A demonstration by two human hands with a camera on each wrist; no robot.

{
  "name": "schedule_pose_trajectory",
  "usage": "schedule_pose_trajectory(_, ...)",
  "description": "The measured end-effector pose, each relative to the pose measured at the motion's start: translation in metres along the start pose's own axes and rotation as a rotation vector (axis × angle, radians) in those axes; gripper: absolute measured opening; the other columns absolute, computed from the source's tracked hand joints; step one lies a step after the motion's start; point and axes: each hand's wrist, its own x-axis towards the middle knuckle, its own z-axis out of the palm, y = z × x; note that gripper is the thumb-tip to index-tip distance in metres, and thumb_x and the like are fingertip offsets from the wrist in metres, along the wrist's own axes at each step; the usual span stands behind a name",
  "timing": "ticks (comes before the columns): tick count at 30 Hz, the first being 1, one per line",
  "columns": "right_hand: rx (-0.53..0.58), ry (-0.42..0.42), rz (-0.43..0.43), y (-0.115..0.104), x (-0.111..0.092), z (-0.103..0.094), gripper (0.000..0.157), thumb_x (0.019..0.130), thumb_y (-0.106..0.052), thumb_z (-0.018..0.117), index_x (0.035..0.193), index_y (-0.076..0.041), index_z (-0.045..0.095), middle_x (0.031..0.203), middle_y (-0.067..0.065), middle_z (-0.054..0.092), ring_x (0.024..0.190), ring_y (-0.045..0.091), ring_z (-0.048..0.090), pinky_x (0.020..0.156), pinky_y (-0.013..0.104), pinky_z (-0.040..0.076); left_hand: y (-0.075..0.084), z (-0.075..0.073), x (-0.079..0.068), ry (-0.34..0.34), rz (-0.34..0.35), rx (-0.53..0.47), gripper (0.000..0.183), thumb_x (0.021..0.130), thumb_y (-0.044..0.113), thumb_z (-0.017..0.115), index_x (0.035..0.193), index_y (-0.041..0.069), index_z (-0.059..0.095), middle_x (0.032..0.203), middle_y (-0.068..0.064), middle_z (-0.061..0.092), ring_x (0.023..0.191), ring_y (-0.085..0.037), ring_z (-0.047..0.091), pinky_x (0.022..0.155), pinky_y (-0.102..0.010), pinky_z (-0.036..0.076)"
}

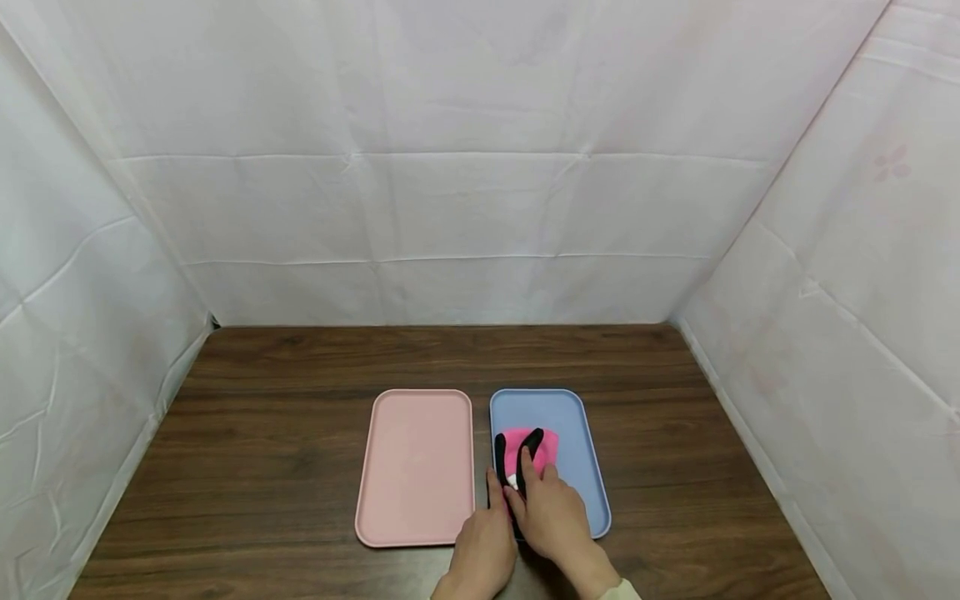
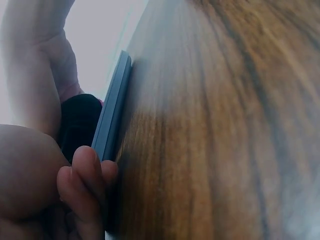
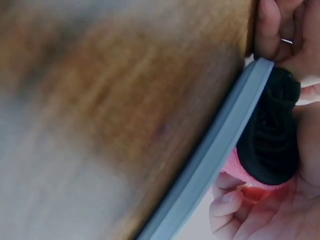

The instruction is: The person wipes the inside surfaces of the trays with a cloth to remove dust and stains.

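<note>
A bright pink cloth item with black trim (image 1: 552, 450) lies folded on the lower left of the blue tray (image 1: 577, 425). A small white patch shows between its black strips. My right hand (image 1: 557, 512) rests on the cloth, its index finger stretched along a black strip and its thumb angled toward my left hand. Beside the cloth's left edge is my left hand (image 1: 486, 546), index finger pointing straight ahead. In the right wrist view the black part (image 3: 270, 135) bulges by the tray rim, close to both hands. The left thumb is hidden in the head view.
A pink tray (image 1: 416, 467) lies just left of the blue one, its right rim close to my left hand. Both trays are on a dark wooden table (image 1: 247, 467). White cloth sheets (image 1: 465, 208) hang at the back and both sides.
</note>
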Motion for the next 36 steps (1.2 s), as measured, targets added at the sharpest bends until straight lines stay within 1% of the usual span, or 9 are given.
schedule_pose_trajectory(4, 0.003, -0.039, 0.008, -0.001, 0.002, -0.002, 0.065, 0.096, -0.037, 0.071, 0.147, -0.002, 0.055, 0.097, 0.023, 0.065, 0.061, 0.029, 0.06, 0.055, 0.045, 0.049, 0.0, 0.0, 0.0, 0.004, 0.004, 0.006, 0.072, 0.087, 0.003, 0.067, 0.15, -0.016, 0.037, 0.058, -0.013, 0.06, 0.048, -0.023, 0.059, 0.043, -0.036, 0.042)
schedule_pose_trajectory(7, 0.002, -0.052, 0.013, -0.003, 0.003, -0.004, 0.065, 0.096, -0.037, 0.071, 0.147, -0.001, 0.055, 0.098, 0.024, 0.065, 0.061, 0.029, 0.061, 0.055, 0.045, 0.049, 0.001, -0.001, 0.0, 0.004, 0.002, 0.009, 0.073, 0.087, 0.003, 0.068, 0.15, -0.015, 0.037, 0.058, -0.013, 0.06, 0.048, -0.023, 0.059, 0.043, -0.036, 0.042)
schedule_pose_trajectory(16, -0.035, -0.038, 0.035, -0.007, 0.004, -0.002, 0.063, 0.095, -0.037, 0.071, 0.146, -0.001, 0.057, 0.097, 0.024, 0.066, 0.061, 0.032, 0.063, 0.054, 0.046, 0.05, 0.0, -0.004, -0.001, -0.029, 0.018, -0.001, 0.077, 0.085, 0.0, 0.068, 0.153, -0.015, 0.034, 0.056, -0.01, 0.057, 0.046, -0.018, 0.055, 0.042, -0.033, 0.04)
schedule_pose_trajectory(22, -0.072, -0.054, 0.069, -0.01, 0.006, 0.001, 0.063, 0.095, -0.038, 0.07, 0.146, -0.003, 0.056, 0.098, 0.023, 0.065, 0.065, 0.033, 0.065, 0.057, 0.047, 0.05, -0.001, -0.006, 0.0, -0.062, 0.021, 0.005, 0.076, 0.088, 0.001, 0.066, 0.154, -0.015, 0.031, 0.056, -0.009, 0.058, 0.046, -0.017, 0.056, 0.042, -0.032, 0.041)
schedule_pose_trajectory(27, -0.096, -0.084, 0.094, -0.013, 0.008, -0.001, 0.064, 0.095, -0.038, 0.07, 0.148, -0.004, 0.055, 0.1, 0.023, 0.065, 0.067, 0.033, 0.065, 0.058, 0.048, 0.051, -0.001, -0.006, 0.0, -0.067, 0.038, 0.019, 0.075, 0.09, 0.001, 0.066, 0.154, -0.015, 0.03, 0.057, -0.009, 0.059, 0.047, -0.018, 0.056, 0.043, -0.033, 0.043)
schedule_pose_trajectory(30, -0.102, -0.093, 0.097, -0.013, 0.01, -0.001, 0.064, 0.095, -0.037, 0.07, 0.148, -0.003, 0.055, 0.1, 0.023, 0.066, 0.069, 0.034, 0.066, 0.059, 0.048, 0.052, 0.0, -0.006, 0.001, -0.07, 0.037, 0.027, 0.075, 0.09, 0.001, 0.065, 0.154, -0.015, 0.03, 0.058, -0.009, 0.059, 0.047, -0.018, 0.057, 0.043, -0.033, 0.044)
schedule_pose_trajectory(36, -0.108, -0.104, 0.094, -0.014, 0.016, -0.001, 0.064, 0.096, -0.038, 0.068, 0.149, -0.003, 0.054, 0.102, 0.024, 0.066, 0.072, 0.034, 0.067, 0.062, 0.049, 0.052, 0.0, -0.008, 0.002, -0.096, 0.019, 0.005, 0.075, 0.09, 0.0, 0.064, 0.156, -0.013, 0.028, 0.056, -0.009, 0.057, 0.046, -0.018, 0.055, 0.043, -0.033, 0.043)
